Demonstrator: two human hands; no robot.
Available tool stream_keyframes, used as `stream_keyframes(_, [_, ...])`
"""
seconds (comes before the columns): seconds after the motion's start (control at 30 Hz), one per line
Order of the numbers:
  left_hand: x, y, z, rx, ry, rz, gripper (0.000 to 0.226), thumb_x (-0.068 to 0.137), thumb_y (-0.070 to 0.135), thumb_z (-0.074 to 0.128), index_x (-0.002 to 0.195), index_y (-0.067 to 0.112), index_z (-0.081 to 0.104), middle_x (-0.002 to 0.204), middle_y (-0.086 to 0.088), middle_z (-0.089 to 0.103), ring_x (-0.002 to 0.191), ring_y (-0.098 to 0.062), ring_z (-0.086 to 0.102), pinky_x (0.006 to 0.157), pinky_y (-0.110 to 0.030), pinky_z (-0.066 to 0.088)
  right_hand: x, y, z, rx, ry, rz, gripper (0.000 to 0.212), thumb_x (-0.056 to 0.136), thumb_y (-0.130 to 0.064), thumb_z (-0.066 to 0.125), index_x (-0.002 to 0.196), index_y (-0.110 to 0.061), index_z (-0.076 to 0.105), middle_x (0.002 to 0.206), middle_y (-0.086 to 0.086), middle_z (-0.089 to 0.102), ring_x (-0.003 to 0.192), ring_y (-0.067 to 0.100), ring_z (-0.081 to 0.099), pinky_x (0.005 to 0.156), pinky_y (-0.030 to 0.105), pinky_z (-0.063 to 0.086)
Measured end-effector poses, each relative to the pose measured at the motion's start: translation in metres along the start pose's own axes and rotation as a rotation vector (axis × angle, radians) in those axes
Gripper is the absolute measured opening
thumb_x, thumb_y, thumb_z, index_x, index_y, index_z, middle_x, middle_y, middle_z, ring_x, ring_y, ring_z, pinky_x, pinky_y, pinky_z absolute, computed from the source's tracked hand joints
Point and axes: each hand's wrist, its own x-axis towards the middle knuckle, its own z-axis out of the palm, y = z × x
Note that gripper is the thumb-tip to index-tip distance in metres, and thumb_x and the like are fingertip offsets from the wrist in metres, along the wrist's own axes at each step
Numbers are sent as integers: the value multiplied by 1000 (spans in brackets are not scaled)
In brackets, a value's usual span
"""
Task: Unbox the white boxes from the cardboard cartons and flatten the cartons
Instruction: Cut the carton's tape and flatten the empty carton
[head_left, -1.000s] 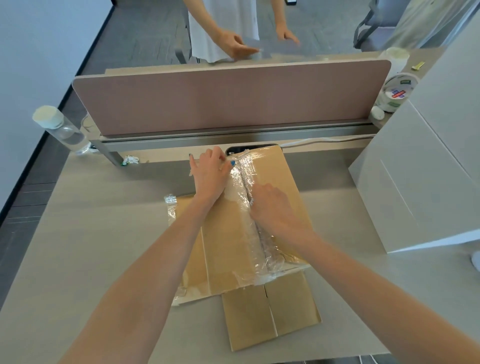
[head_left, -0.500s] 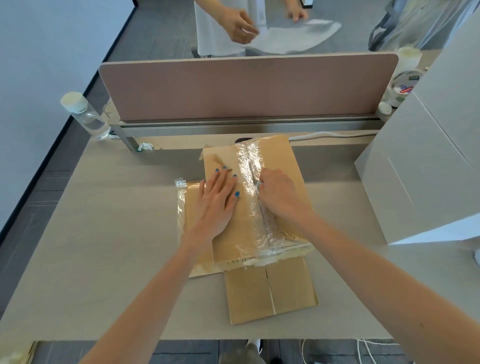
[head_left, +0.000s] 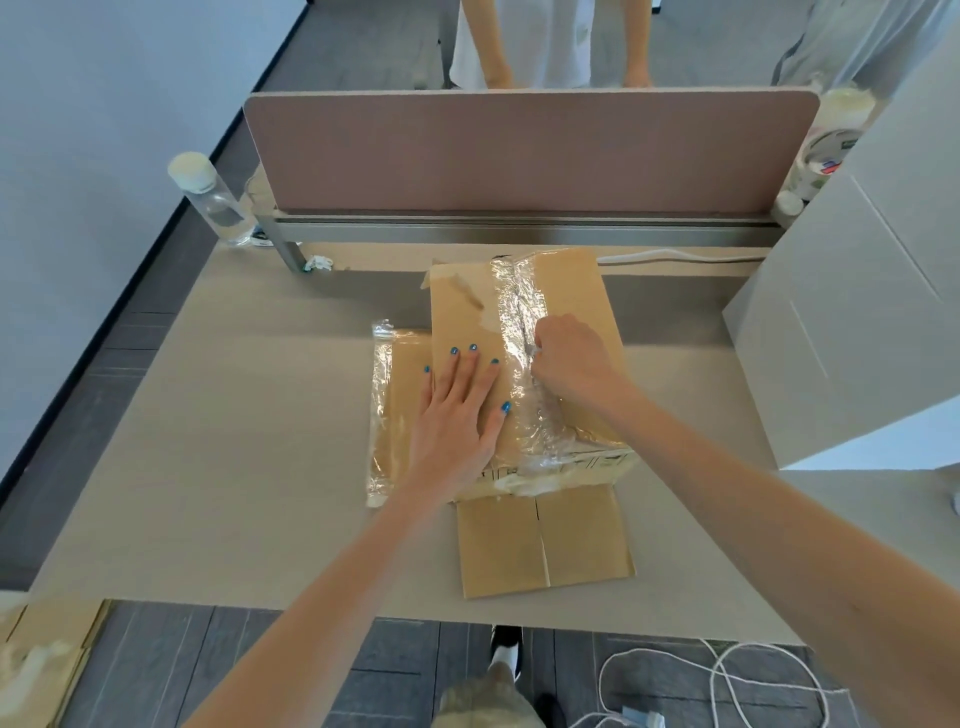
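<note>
Since a second ago my left hand (head_left: 457, 410) has slid back from the far end of the flattened brown cardboard carton (head_left: 576, 296) to its middle. It lies flat there with fingers spread, pressing the board down. My right hand (head_left: 571, 358) stays on the carton's centre seam with its fingers curled into the crinkled clear tape strip (head_left: 519, 301) — pinching it, as far as I can tell. The carton lies on the pale wooden desk (head_left: 234, 467), and the large white box (head_left: 841, 338) stands to the carton's right, apart from it. So I judge the unboxing done and this carton's flattening nearly finished, with the tape the last thing to deal with. The next move calls for a steady pull along the seam while the flat hand anchors the board. Bare desk shows to the carton's left. Just beyond the carton run a thin white cable (head_left: 670, 254) and the pink divider panel (head_left: 519, 150). The carton's near flap ends just short of the desk edge — little margin towards me.
</note>
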Motion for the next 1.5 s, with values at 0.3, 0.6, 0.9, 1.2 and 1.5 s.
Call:
stream_keyframes(0.3, [0, 3, -4, -3, -13, -15, 58, 103, 54, 24, 157, 33, 20, 166, 7, 5, 153, -13, -8, 123, -39, -10, -54, 2, 7, -39, -85, -19, 4, 86, -8, 57, 83, -9, 54, 71, 2, 48, 73, 25, 58, 58, 28, 41])
stream_keyframes(0.6, [2, -2, 0, 31, 17, -4, 58, 100, 56, 23, 155, 35, 24, 166, 7, 11, 153, -15, -2, 123, -48, -5, -107, 7, 16, -27, -50, -4, 17, 85, -3, 52, 101, -5, 58, 90, 6, 51, 76, 23, 48, 53, 26, 31])
stream_keyframes(0.9, [8, -7, 2, 37, 19, 10, 65, 95, 61, 13, 154, 36, 24, 166, 8, 10, 153, -15, -1, 123, -48, -4, -125, 0, 33, -46, 1, 30, 23, 85, 3, 47, 105, -5, 52, 83, 4, 45, 91, 30, 57, 64, 30, 33])
stream_keyframes(1.2, [9, -11, -1, 9, -4, 71, 58, 103, 52, 22, 157, 30, 21, 166, 3, 7, 153, -17, -2, 123, -46, -4, -140, 6, 63, 26, 207, 62, 21, 86, -1, 44, 105, -11, 46, 85, 4, 58, 69, 28, 49, 57, 32, 31])
stream_keyframes(1.5, [-5, -3, -10, -86, 87, 201, 39, 106, 25, 33, 141, 16, 50, 150, -3, 46, 140, -21, 36, 118, -36, 20, -157, 32, 84, 178, 422, 96, 15, 93, -7, 38, 103, -16, 46, 73, 2, 61, 55, 25, 53, 49, 30, 39])
